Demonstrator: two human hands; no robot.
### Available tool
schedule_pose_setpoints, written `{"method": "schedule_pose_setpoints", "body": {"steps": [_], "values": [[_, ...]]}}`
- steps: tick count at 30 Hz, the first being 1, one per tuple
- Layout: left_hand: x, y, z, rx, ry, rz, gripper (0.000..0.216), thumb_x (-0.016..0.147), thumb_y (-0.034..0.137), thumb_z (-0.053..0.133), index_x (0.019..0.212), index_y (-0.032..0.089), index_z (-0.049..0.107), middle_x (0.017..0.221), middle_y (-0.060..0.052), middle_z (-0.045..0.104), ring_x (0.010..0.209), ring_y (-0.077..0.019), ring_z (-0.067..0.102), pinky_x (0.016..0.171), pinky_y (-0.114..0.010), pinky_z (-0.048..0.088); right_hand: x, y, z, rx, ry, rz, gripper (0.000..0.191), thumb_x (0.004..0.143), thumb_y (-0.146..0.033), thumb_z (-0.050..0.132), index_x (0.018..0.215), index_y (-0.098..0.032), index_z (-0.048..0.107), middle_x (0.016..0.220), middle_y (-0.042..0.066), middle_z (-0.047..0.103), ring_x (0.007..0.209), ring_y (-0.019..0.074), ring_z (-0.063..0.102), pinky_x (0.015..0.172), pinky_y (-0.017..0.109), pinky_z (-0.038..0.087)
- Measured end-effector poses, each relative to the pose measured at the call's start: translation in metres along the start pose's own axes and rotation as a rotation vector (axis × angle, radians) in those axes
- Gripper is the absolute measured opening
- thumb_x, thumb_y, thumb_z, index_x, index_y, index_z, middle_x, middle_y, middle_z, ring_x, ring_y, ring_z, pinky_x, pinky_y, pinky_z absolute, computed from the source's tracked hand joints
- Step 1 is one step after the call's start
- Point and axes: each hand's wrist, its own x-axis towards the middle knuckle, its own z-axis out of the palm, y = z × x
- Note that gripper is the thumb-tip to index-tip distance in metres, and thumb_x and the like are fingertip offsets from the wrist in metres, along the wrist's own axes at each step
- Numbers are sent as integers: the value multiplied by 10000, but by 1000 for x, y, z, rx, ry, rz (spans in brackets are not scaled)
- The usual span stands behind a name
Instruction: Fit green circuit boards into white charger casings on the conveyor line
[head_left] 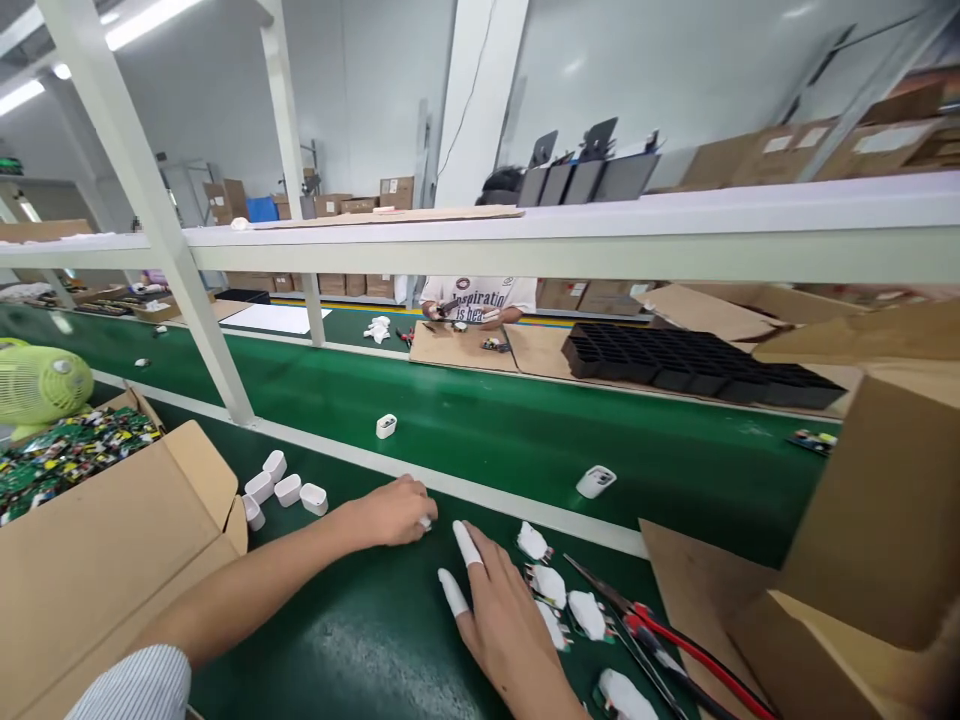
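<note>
My left hand rests on the green bench near the white divider rail, fingers curled over a small white part I can barely see. My right hand lies flat on the bench with fingers stretched out, white finger cots on two fingertips, holding nothing. Just right of it lie several white plastic pieces with small metal prongs. A cluster of white plastic shells sits left of my left hand, beside a cardboard box flap.
Red-handled pliers lie at right. A cardboard box of green circuit boards and a green fan stand left. Two white shells ride the green conveyor. Black trays sit across; a person works opposite. Cardboard boxes stand right.
</note>
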Motion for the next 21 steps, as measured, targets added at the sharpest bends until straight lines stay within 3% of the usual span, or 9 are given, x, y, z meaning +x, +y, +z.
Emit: {"method": "schedule_pose_setpoints", "body": {"steps": [2,4,6,10,13,15,18,21], "values": [[-39,1,-5,-51,55,21,313,896,269,815,1199,231,745,1207,-80,753,1183,-248,683,1050,-331,524,-1,-4,1,61,-76,-16,474,981,-158,490,1454,-131,508,1496,203,583,1259,357,626,985,514,608],[-78,-12,-15,-66,179,-50,404,929,318,792,1307,218,689,1328,-119,700,1284,-291,624,1106,-412,505,-1,-11,-1,109,-155,-38,489,996,-130,465,1483,-146,499,1505,178,589,1304,345,606,1013,506,597],[-111,-33,-23,-23,320,-179,307,938,321,774,1219,211,717,1307,-138,689,1257,-332,614,1091,-498,506,2,-19,-3,128,-202,-25,473,1020,-130,458,1491,-128,502,1496,186,597,1302,343,608,1027,510,589],[-150,-65,-19,150,332,-291,231,843,353,860,991,212,750,1228,-131,701,1226,-396,582,1015,-559,512,13,-34,-5,156,-265,-11,421,1009,-118,524,1426,-131,577,1564,187,536,1354,354,568,1060,525,566],[-150,-68,-8,146,323,-266,81,929,190,717,1010,190,721,1179,-150,715,1195,-386,580,980,-562,508,17,-39,-4,184,-300,-40,371,950,-32,538,1280,-148,662,1458,171,620,1332,342,577,1061,514,564],[-141,-64,-4,106,312,-253,103,946,95,623,946,173,692,1062,-147,728,1109,-359,607,938,-538,522,16,-39,-3,197,-294,-23,358,949,-26,542,1270,-138,654,1343,173,666,1247,324,615,1033,501,577],[-124,-50,2,45,291,-201,78,959,125,644,909,184,652,1007,-105,718,1028,-296,632,917,-461,549,13,-37,-5,181,-254,30,319,998,-101,560,1312,-117,616,1182,164,683,1066,306,648,929,497,606],[-111,-26,13,-163,319,-89,55,1000,214,655,1044,217,622,1155,-76,678,1095,-235,641,964,-377,556,11,-35,-9,153,-245,38,251,1015,-141,573,1259,-147,634,1136,150,670,1005,300,641,853,485,612]]}}
